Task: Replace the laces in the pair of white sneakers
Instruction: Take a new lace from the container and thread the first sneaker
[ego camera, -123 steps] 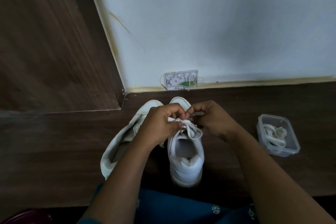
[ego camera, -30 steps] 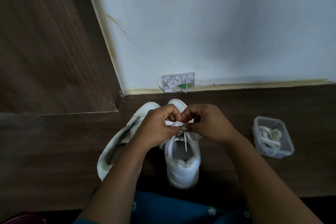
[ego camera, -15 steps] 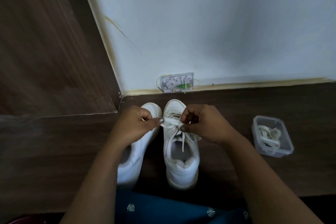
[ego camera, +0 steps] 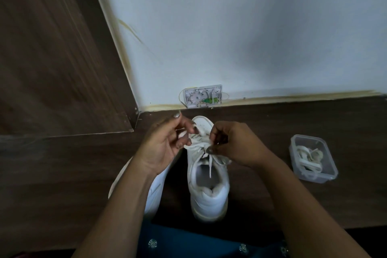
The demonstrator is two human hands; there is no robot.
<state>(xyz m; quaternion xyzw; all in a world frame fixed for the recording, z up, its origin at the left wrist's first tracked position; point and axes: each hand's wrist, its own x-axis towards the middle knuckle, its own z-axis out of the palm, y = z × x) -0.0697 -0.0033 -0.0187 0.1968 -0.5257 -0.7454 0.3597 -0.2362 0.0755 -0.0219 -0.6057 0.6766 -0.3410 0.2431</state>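
Observation:
Two white sneakers stand side by side on the dark wooden floor, toes toward the wall. The right sneaker (ego camera: pixel 209 192) carries a white lace (ego camera: pixel 199 145) across its upper eyelets, and one loose end hangs into its opening. My right hand (ego camera: pixel 232 145) pinches the lace over the tongue. My left hand (ego camera: pixel 165 142) holds the lace's other side with curled fingers, its index finger raised. The left sneaker (ego camera: pixel 154 192) lies mostly hidden under my left forearm.
A clear plastic box (ego camera: pixel 313 158) with coiled white laces sits on the floor to the right. A small transparent junction box (ego camera: pixel 202 96) is fixed at the foot of the white wall. A wooden door or panel (ego camera: pixel 52 58) stands at the left.
My left hand has shifted right and up, back toward the right sneaker's laces, turning its palm more upward. My right hand keeps its pinch on the lace.

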